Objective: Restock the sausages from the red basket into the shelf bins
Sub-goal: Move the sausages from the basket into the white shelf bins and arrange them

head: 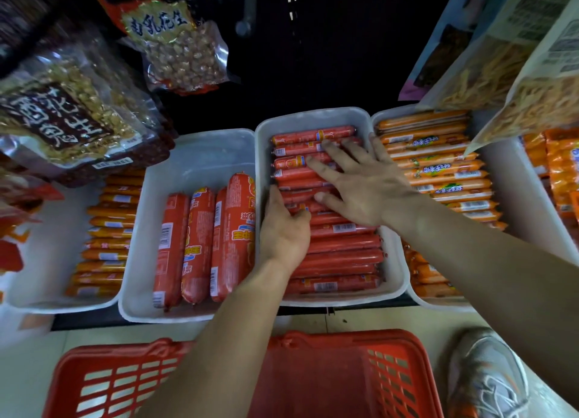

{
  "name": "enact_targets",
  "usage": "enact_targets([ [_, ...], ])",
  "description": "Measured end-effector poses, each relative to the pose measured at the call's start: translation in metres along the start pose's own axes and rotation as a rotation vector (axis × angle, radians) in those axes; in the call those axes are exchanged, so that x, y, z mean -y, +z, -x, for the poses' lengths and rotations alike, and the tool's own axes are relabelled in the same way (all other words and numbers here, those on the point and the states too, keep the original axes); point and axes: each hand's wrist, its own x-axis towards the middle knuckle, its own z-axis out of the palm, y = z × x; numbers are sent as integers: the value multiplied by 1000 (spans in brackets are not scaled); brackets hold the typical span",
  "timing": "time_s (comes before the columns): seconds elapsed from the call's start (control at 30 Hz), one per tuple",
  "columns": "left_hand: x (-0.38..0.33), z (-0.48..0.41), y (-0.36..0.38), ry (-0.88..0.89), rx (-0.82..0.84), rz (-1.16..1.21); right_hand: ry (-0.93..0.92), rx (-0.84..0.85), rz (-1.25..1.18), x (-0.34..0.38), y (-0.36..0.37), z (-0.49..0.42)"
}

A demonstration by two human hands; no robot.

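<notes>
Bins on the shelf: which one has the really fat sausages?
The second white bin from the left, holding a few thick red sausages lengthwise; the other bins hold thin sausages.

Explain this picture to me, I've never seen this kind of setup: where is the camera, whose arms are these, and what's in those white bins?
There is no machine here. A person works with bare hands, and the single camera sits on their head, looking down. The right hand lies flat, fingers spread, on thin red sausages in the middle white bin. The left hand curls its fingers in among them at the bin's left side; whether it grips one is unclear. The bin to the left holds fat red sausages; the one to the right holds orange sausages. The red basket stands on the floor below, beside a shoe.
</notes>
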Motion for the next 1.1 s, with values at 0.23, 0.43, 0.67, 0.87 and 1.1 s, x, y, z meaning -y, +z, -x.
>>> enact_targets([
  [0.23, 10, 36, -6, -61, -9, 22, 2, -16, 46, 8, 2, 9],
  [0.43, -4, 18, -7, -150, 75, 70, -166, 20, 30, 11, 4, 28],
  [0.67, 11, 36, -12, -180, 9, 125, -122, 84, 99, 20, 11, 28],
  [0.87, 2, 40, -11, -276, 116, 77, -130, 127, 83, 17, 9, 30],
  [1.1, 3, 47, -15, -173, 173, 9, -150, 149, 121, 18, 9, 31],
])
